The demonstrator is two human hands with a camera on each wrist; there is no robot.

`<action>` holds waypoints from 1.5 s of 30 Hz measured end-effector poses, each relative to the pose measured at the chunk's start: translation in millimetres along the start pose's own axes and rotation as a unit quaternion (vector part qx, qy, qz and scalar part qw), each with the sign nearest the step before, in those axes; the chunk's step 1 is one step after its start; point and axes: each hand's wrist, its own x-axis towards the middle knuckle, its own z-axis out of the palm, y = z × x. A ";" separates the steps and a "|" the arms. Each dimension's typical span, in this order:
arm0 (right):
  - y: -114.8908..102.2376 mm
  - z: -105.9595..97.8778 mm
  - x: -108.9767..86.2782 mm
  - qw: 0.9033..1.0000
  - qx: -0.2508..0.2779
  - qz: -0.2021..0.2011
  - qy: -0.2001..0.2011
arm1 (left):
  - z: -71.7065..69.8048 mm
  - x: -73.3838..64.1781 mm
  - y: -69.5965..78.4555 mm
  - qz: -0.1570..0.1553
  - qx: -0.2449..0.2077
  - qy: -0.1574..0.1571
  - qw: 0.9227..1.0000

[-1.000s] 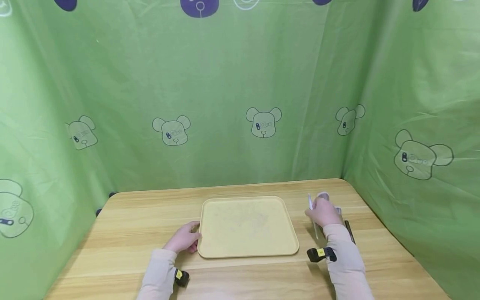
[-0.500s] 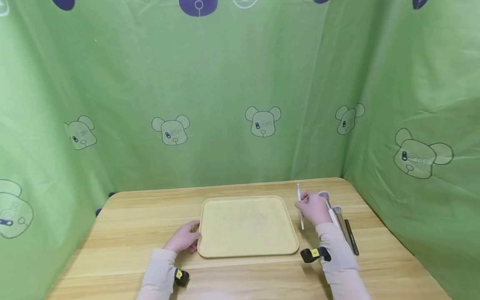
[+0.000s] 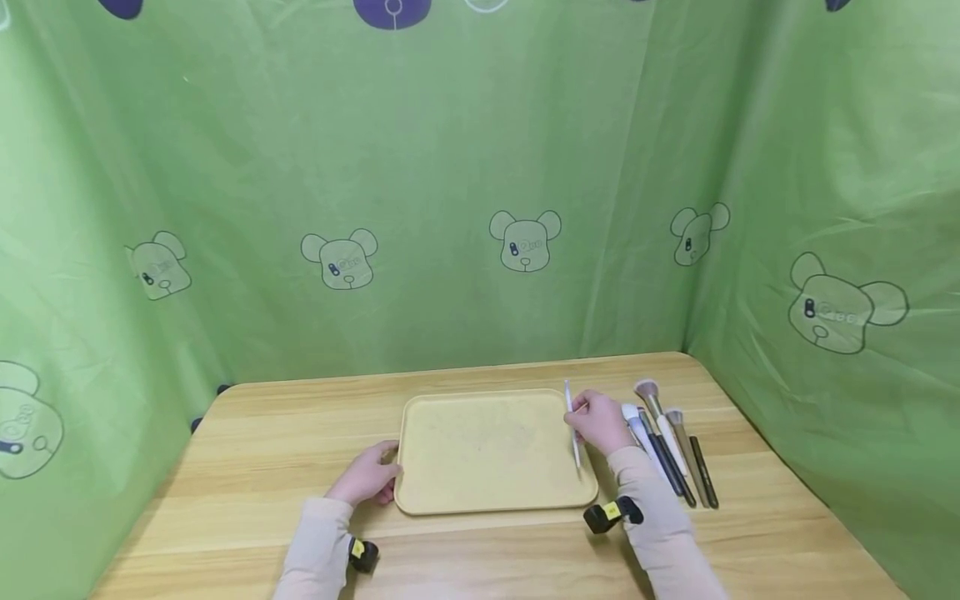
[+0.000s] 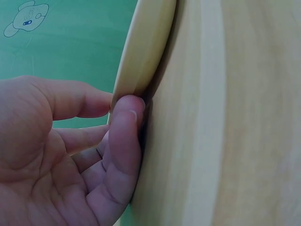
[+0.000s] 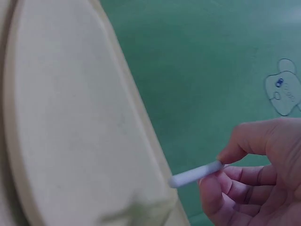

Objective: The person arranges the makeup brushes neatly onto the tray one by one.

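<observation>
A slim white makeup brush [image 3: 576, 454] is pinched between thumb and fingers of my right hand [image 3: 602, 421], over the right edge of the beige tray [image 3: 480, 462]. In the right wrist view, the rounded end of its white handle [image 5: 195, 174] points toward the tray surface; its other end is hidden by the hand. On the tray's left side my left hand [image 3: 367, 475] grips the rim [image 4: 148, 52], thumb against the upper edge and fingers curled at the underside. Nothing lies on the tray.
Several makeup brushes lie side by side right of the tray, among them a large fluffy brush [image 3: 647, 392], a brown-handled brush [image 3: 688, 454] and a black stick [image 3: 703, 472]. A green curtain [image 3: 435, 317] surrounds the wooden table [image 3: 285, 417].
My right hand has carried the white brush leftward, from the group of brushes to the tray's right edge, uncovering the other brushes. The left hand stays at the tray.
</observation>
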 end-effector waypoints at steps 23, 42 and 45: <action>6.1 19.6 -0.6 0.994 -0.108 0.011 -0.005 | -0.2 2.0 -1.8 -0.001 0.012 0.006 1.000; 2.8 30.9 -6.6 0.983 -0.183 0.007 0.009 | 0.9 -0.5 0.5 0.002 0.015 0.005 1.000; 3.4 31.6 -6.8 0.982 -0.191 0.006 0.006 | 1.0 -0.5 0.7 0.002 0.017 0.007 1.000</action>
